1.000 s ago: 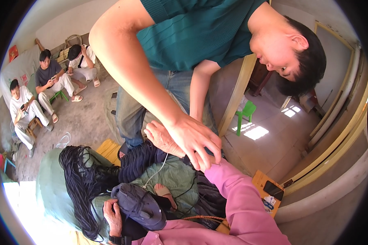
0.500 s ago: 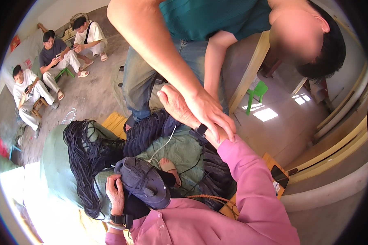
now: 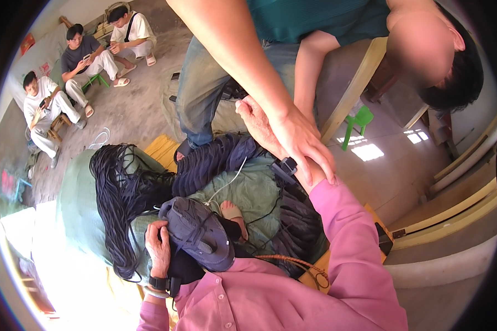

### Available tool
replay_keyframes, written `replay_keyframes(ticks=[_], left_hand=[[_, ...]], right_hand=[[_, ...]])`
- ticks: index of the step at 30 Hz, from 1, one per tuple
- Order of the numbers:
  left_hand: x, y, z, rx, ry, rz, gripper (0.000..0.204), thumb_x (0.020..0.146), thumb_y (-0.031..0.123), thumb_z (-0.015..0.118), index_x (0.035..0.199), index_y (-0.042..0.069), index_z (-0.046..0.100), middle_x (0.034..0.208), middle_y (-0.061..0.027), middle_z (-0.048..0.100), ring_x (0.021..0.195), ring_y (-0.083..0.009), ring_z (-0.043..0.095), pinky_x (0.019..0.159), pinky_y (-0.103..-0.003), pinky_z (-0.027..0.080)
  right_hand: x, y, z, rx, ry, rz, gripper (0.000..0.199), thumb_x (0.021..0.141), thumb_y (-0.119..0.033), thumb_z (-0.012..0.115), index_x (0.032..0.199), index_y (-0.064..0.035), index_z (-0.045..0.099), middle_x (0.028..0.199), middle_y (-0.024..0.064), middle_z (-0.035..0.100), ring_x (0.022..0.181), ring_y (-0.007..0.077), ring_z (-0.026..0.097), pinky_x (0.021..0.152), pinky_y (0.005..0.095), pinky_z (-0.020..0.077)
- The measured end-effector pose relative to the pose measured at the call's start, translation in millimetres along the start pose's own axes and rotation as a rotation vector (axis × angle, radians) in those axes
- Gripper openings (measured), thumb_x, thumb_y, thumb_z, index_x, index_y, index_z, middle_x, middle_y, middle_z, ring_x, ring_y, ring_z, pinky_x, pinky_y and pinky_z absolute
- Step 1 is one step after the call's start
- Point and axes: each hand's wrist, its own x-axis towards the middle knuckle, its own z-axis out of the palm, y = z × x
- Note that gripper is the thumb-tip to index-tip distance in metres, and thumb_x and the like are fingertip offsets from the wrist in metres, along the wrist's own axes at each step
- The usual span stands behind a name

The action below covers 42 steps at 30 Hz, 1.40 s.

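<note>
A dark blue lace-up shoe (image 3: 199, 234) lies tilted across my lap. Against its left edge rests my left hand (image 3: 158, 248), fingers bent and closed; what they hold, if anything, is hidden. My right hand (image 3: 262, 129) reaches forward and is partly covered by another person's forearm. Its thumb sticks out, but its fingers are hidden. That person's hand (image 3: 303, 146) lies over my right wrist and pink cuff, close to a black wrist strap (image 3: 285, 168). Long black laces (image 3: 113, 204) hang in a thick bundle over a green sack (image 3: 74, 204) left of the shoe.
A row of dark stacked pieces (image 3: 218, 165) lies beyond the shoe on green cloth (image 3: 262, 193). The co-worker in a teal shirt (image 3: 315, 19) leans in at the front. Three people sit at the far left. Wooden beams (image 3: 453, 215) and a green stool (image 3: 359, 124) are at right.
The view has shifted slightly, so most things sit a little differently in the picture. My left hand stays by the shoe, and the co-worker's hand remains on my right wrist.
</note>
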Motion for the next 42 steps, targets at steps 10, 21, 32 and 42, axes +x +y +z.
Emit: replay_keyframes(ticks=[10, 21, 32, 42], left_hand=[[0, -1, 0, 0.008, 0.008, -0.001, 0.01, 0.1, 0.005, 0.058, 0.105, 0.003, 0.067, 0.101, -0.0124, 0.067, 0.096, -0.0327, 0.064, 0.088, -0.041, 0.049], [0, -4, 2, 0.016, 0.012, 0.01, 0.011, 0.099, 0.005, 0.058, 0.105, 0.003, 0.067, 0.102, -0.013, 0.068, 0.097, -0.0332, 0.065, 0.09, -0.041, 0.05], [1, -2, 1, -0.005, 0.009, 0.005, 0.009, 0.099, 0.005, 0.059, 0.104, 0.002, 0.067, 0.102, -0.0125, 0.068, 0.097, -0.0328, 0.065, 0.089, -0.04, 0.05], [2, -2, 1, -0.011, 0.006, 0.005, 0.01, 0.099, 0.005, 0.059, 0.104, 0.002, 0.067, 0.102, -0.0124, 0.068, 0.097, -0.0323, 0.065, 0.089, -0.04, 0.049]], right_hand=[[9, -22, -26, 0.474, -0.29, 0.06, 0.032, 0.102, -0.024, 0.054, 0.124, -0.0039, 0.065, 0.123, 0.0068, 0.061, 0.113, 0.0179, 0.055, 0.085, 0.0354, 0.0505], [29, -109, -32, 0.997, -0.574, 0.141, 0.027, 0.103, -0.026, 0.057, 0.113, -0.0031, 0.067, 0.106, 0.0045, 0.064, 0.091, 0.0159, 0.06, 0.073, 0.0318, 0.0501], [16, -153, -70, 1.508, -0.869, 0.457, 0.024, 0.105, -0.028, 0.061, 0.091, -0.0089, 0.058, 0.08, -0.0025, 0.051, 0.063, 0.0096, 0.043, 0.059, 0.0253, 0.0397], [-5, -157, -71, 1.361, -0.91, 0.405, 0.022, 0.107, -0.026, 0.059, 0.103, -0.0053, 0.062, 0.088, 0.0, 0.058, 0.078, 0.0107, 0.053, 0.07, 0.0261, 0.0452]])
